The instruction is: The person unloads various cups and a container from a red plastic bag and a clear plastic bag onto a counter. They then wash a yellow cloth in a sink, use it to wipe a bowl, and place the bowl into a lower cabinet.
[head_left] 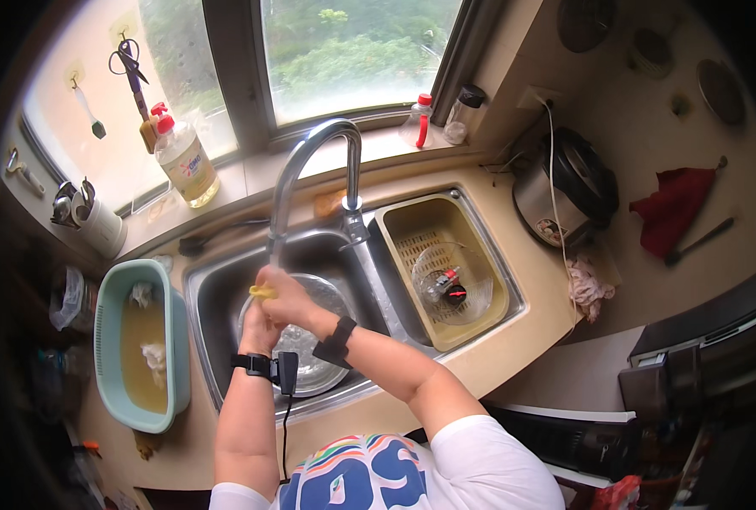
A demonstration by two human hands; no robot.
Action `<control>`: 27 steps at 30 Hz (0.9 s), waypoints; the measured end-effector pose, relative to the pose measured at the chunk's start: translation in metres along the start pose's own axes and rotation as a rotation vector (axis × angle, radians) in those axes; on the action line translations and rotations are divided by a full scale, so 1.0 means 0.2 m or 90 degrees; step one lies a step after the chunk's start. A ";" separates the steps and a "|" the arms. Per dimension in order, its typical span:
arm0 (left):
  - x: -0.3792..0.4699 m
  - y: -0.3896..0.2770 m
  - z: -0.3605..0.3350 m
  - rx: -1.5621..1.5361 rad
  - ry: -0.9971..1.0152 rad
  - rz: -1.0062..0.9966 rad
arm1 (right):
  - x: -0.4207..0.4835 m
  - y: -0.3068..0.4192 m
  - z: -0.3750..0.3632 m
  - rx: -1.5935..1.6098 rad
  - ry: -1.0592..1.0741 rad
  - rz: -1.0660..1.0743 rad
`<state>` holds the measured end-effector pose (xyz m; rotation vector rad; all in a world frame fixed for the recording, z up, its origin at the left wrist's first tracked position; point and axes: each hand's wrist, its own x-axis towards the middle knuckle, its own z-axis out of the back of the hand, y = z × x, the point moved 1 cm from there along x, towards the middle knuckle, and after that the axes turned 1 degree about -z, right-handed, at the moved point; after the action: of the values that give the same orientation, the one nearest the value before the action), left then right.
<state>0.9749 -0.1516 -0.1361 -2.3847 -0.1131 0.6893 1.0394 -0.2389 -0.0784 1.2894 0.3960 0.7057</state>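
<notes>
My hands meet over the left bowl of a steel sink (365,310), beneath the spout of a chrome gooseneck faucet (283,172). Between the fingers of my right hand (286,298) shows a small yellow item (263,292), too little of it visible to name. My left hand (260,333) lies just below, touching the right; its fingers are partly hidden, so its grip is unclear. Under both hands a round metal basin (336,299) with water in it sits in the sink. Black straps circle both wrists, the left one carrying a small box with a cable.
On the left stands a pale green tub (179,357) with brownish water and whitish pieces. A tan drainer basket (438,335) in the right sink bowl holds clear plastic parts (480,299). A soap pump bottle (190,169), utensil holder (105,231) and electric cooker (547,197) surround the sink.
</notes>
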 end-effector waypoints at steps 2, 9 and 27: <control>0.03 0.07 0.02 -0.029 0.098 -0.085 | -0.03 0.04 -0.03 -0.020 -0.023 0.053; -0.09 0.06 -0.14 -0.110 -0.020 -0.010 | -0.01 -0.10 -0.07 -0.145 -0.035 0.183; -0.17 -0.21 0.03 0.357 -0.018 -0.164 | 0.03 -0.18 0.25 0.188 0.220 -0.137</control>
<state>0.9459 -0.1245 -0.0995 -1.7856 -0.2059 0.5432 1.0843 -0.2758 -0.0989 1.3744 0.9350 0.7040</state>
